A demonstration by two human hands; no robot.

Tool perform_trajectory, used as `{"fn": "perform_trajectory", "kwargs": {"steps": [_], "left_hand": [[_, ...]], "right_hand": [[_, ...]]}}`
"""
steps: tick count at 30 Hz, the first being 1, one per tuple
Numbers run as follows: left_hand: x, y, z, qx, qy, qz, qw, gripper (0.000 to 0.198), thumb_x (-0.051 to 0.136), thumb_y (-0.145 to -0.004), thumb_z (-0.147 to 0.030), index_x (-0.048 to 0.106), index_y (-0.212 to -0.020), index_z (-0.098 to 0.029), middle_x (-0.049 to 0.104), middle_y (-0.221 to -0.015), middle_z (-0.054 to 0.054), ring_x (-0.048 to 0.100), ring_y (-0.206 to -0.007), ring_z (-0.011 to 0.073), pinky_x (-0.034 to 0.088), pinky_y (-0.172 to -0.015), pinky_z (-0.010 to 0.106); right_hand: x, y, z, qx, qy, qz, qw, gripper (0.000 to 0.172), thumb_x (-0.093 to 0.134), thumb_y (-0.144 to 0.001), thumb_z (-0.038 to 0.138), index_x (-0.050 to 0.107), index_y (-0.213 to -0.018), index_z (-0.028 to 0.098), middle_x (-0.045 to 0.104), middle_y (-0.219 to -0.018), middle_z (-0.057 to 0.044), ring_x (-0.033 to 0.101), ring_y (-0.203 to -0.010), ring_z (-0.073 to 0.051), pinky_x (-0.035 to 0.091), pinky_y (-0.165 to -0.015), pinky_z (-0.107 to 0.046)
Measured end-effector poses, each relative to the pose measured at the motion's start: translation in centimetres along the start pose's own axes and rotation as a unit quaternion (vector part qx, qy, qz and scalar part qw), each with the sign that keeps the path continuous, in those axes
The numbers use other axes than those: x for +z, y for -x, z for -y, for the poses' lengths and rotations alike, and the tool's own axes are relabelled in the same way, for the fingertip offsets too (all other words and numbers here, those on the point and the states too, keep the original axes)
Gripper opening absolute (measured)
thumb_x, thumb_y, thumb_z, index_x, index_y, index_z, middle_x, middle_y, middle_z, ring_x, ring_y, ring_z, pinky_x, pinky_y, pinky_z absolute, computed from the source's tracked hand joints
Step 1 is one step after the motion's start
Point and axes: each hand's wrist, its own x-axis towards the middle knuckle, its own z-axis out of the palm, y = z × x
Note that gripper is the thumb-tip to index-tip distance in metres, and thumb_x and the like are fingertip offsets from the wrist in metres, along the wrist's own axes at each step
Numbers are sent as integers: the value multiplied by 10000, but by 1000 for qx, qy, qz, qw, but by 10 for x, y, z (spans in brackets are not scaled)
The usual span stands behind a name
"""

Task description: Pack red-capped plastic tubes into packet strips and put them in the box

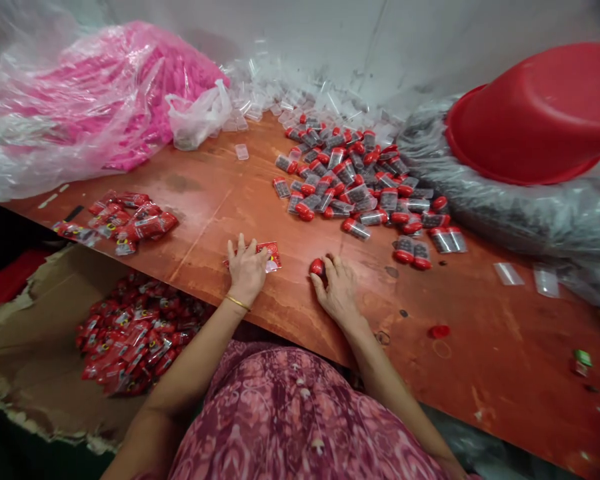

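Note:
My left hand [246, 268] lies with fingers spread over a flat red printed packet [274, 256] on the table; its palm and fingers hide part of the packet. To its right, my right hand [337, 288] curls its thumb and fingers around a small container with a rounded red cap [317, 267]. Most of that container's body is hidden by the hand. Beyond both hands spreads a pile of clear containers with red caps and dark contents [340, 177]. On the table's left part lies a heap of filled red packets [135, 219].
Below the table's left edge, an open cardboard box [40, 373] holds many red packets. Pink items in a clear bag [125, 87] stand back left, with loose clear plastic pieces behind the pile. A red tub [540, 113] rests upside down on a plastic bag of dark items [500, 207].

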Motion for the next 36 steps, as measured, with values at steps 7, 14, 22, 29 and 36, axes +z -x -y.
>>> {"fn": "perform_trajectory", "kwargs": {"steps": [7,14,22,29,36], "left_hand": [[1,-2,-1,25,41,-37,998,229,508,-837,-244,720,-751,-236,664,-1166,80,406,-1300,336,155,-1094,619],[-29,-4,-18,-33,121,-94,988,201,548,-830,-306,727,-821,-215,594,-1265,123,387,-1317,327,184,-1082,614],[-40,16,-40,-52,263,-87,959,226,586,-810,-313,693,-983,-215,621,-1237,105,502,-1227,276,320,-1053,495],[-36,27,-42,-228,593,118,764,311,723,-647,-450,672,-643,-143,668,-647,20,606,-635,150,466,-590,231],[-35,40,-50,-359,689,101,622,347,828,-495,-378,667,-707,-155,679,-715,2,591,-622,100,476,-584,203]], "right_hand": [[-4,0,-1,6,-15,-35,999,376,467,-880,387,574,-1116,115,565,-1219,-198,504,-1083,-297,391,-894,-443],[-28,-15,34,52,-203,-70,975,286,477,-878,353,611,-1065,185,643,-1106,-124,557,-1039,-241,391,-923,-420],[-18,-43,82,209,-590,25,780,268,547,-792,431,615,-743,177,619,-683,-3,538,-637,-131,447,-639,-261],[-25,-27,76,173,-539,25,824,314,487,-825,423,512,-616,190,463,-563,33,415,-536,-102,341,-525,-230],[-21,-15,85,166,-490,29,856,334,418,-862,405,440,-593,210,415,-562,35,409,-552,-111,347,-532,-231]]}}
